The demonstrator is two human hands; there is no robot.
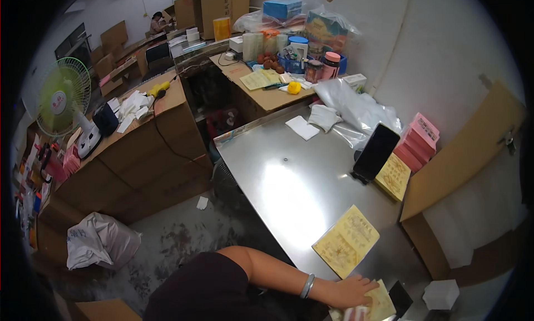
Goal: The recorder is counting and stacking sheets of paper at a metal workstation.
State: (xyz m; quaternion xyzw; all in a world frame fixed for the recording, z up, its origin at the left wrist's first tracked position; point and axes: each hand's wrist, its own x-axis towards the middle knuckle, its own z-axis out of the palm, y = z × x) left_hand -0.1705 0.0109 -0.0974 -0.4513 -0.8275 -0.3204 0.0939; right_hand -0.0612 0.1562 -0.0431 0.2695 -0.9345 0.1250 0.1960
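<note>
My left hand (351, 292), with a silver bangle (307, 286) on its wrist, lies flat on a yellow printed sheet or packet (384, 305) at the table's near edge. Its fingers are spread and grip nothing. Just below it, at the picture's lower edge, pale blurred fingertips of what seems to be my right hand (356, 314) touch the same yellow paper. The rest of that hand is cut off. A little farther up the metal table (261, 154) lies another yellow printed sheet (347, 242). A small dark flat object (400, 300) is beside the paper, to its right.
A black phone (378, 151) stands tilted on a holder, before a yellow stack (394, 176) and pink boxes (418, 140). Clear plastic bags (356, 107) lie at the back. An open carton (461, 154) borders the right. A fan (64, 98) stands left; another person (158, 23) sits far off.
</note>
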